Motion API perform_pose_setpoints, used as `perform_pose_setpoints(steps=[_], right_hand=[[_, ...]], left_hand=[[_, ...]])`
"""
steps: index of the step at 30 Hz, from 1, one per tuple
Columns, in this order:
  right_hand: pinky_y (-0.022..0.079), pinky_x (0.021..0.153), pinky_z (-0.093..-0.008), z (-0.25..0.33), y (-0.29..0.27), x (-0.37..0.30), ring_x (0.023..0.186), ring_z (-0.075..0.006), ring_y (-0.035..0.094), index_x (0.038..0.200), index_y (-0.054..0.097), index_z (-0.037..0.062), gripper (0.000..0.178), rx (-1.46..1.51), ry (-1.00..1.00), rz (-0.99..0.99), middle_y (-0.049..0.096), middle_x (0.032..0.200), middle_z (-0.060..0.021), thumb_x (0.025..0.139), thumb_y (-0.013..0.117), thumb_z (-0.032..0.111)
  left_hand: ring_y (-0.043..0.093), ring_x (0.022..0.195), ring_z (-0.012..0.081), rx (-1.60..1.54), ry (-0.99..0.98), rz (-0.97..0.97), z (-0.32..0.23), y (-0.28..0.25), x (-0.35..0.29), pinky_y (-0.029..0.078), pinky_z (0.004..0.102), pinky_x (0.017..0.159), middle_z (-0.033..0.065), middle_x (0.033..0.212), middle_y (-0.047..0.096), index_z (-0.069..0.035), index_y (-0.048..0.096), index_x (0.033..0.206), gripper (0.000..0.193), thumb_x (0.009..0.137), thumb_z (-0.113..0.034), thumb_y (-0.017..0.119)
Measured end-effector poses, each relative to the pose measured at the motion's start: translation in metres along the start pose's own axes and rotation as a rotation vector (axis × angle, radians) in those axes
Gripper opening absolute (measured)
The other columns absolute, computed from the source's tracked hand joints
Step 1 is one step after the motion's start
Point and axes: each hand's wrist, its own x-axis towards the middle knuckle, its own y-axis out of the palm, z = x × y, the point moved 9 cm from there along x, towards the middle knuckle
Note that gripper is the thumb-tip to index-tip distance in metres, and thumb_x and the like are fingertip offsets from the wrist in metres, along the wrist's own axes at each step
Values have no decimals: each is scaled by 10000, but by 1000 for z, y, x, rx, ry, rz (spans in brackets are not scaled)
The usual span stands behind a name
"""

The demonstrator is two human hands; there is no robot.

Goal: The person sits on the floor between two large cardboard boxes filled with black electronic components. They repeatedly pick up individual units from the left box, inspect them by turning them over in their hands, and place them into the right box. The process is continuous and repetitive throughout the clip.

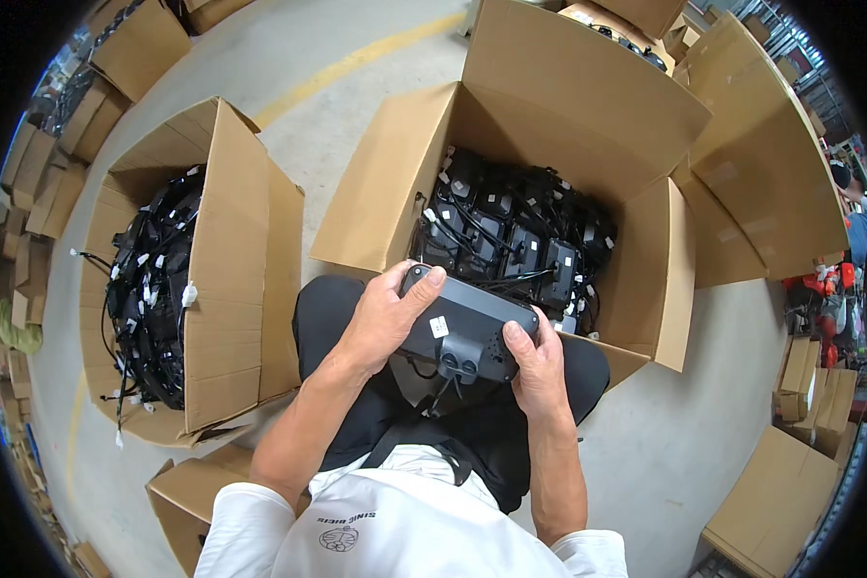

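Between my two hands is a black rectangular electronic unit [472, 318] with a small white label, a pair of round cable outlets and cables hanging from its near edge. My left hand [395, 306] grips its left end, thumb on top. The right end is pinched by my right hand [538, 358], its thumb near a cluster of small holes. The unit is held tilted above my lap. Just beyond it stands an open cardboard box [667, 289] with several similar black units [482, 226], cables and white connectors inside.
To the left, another open cardboard box [226, 289] holds a tangle of black cabled parts [154, 289]. A smaller carton [197, 486] sits at lower left. Large cardboard [761, 154] leans at the right back. Stacked cartons line both sides, and a person [862, 217] is at far right.
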Motion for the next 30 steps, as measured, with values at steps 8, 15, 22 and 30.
perform_pose_setpoints(steps=[8, 15, 22, 30], right_hand=[[507, 973, -322, -4, 2, 3, 1080, -157, 607, 1318, 545, -24, 543, 41, 13, 8, 642, 1193, -92, 959, 760, 322], [477, 1075, -392, 9, 18, -6, 1234, -228, 595, 1419, 446, 4, 667, 197, -20, 147, 605, 1315, -116, 942, 768, 343], [444, 1113, -410, 6, 27, -10, 1296, -239, 561, 1448, 437, 5, 677, 224, 33, 237, 586, 1378, -125, 950, 762, 328], [489, 1056, -379, -10, 26, -16, 1240, -220, 602, 1428, 474, -10, 712, 125, 103, 233, 608, 1350, -117, 932, 772, 405]], left_hand=[[615, 938, 113, 47, 51, -19, -6, -2, -2, 510, 271, 869, 57, 1019, 663, 8, 634, 1197, 486, 959, -400, 748], [602, 1083, 141, 80, 220, 33, -48, 10, -36, 491, 297, 978, 87, 1172, 639, 9, 567, 1353, 628, 869, -270, 853], [661, 943, 136, 236, 276, 11, -67, 12, -54, 552, 298, 866, 100, 1051, 699, 18, 587, 1311, 599, 863, -275, 856], [661, 961, 133, 150, 226, -53, -53, -5, -48, 548, 291, 872, 101, 1067, 708, 90, 611, 1266, 592, 857, -258, 860]])
